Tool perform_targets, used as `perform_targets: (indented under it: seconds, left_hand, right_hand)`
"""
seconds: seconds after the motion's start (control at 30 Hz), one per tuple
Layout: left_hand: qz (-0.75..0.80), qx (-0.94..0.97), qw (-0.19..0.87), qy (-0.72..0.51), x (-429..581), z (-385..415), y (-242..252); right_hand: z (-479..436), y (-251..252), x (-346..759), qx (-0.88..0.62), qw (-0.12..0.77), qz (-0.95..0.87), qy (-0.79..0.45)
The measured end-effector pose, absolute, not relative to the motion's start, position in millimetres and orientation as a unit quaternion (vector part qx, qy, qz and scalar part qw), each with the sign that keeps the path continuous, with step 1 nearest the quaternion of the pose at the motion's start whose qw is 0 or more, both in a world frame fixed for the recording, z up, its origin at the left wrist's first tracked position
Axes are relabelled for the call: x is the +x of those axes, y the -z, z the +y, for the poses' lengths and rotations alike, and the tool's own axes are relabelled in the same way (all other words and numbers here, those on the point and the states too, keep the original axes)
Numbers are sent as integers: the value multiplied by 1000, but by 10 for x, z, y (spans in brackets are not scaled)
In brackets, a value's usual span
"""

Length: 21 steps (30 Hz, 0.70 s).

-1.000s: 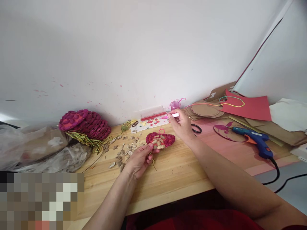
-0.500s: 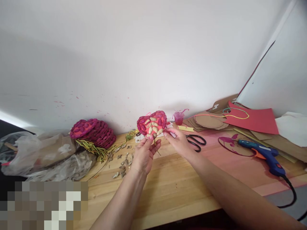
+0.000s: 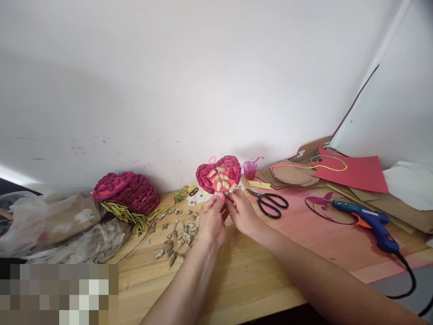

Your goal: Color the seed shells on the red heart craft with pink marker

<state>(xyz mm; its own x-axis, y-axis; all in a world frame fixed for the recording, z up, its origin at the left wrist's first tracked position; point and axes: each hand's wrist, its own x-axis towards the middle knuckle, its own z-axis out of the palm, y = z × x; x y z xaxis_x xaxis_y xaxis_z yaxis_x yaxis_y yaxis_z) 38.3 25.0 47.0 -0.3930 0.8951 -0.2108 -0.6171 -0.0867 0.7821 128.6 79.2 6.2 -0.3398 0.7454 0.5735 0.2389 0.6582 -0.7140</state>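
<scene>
A red heart-shaped ornament (image 3: 227, 177) with magenta peanut shells round its edge and plain peanut shells in the middle stands upright above the table. My left hand (image 3: 213, 217) grips its lower tip, thumb in front. Close beside it, my right hand (image 3: 242, 213) pinches the same lower end, and the two sets of fingertips meet there. What lies behind the fingers is hidden. A pink loop (image 3: 212, 160) rises from the top of the heart. Loose peanut shells (image 3: 181, 237) are scattered left of my hands.
Black-handled scissors (image 3: 272, 205) lie right of my hands, near a cup of magenta paint (image 3: 250, 169). A blue glue gun (image 3: 372, 221) with a cord rests further right, before cardboard pieces (image 3: 293, 173) and red paper (image 3: 352, 171). Leftward are stacked magenta ornaments (image 3: 126, 192) and plastic bags (image 3: 67, 216).
My right hand has moved left and down to the heart's lower tip, against my left hand. The heart sits slightly further right, and the scissors show more fully.
</scene>
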Motion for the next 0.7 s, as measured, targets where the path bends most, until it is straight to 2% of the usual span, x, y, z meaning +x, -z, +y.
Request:
perform_targets:
  seconds: [0.23,0.47,0.7]
  left_hand:
    - [403,178,437,-784,207,275,-491]
    - [334,183,445,-810,100,285,-633]
    - [319,233,454,-798,60,255,-468]
  right_hand:
    - [713,-69,1285,-318,426,-802,-271]
    - [638,-124,1287,-299,357,-830,-306]
    - [694,-97,1309,-328,305,-843,-297]
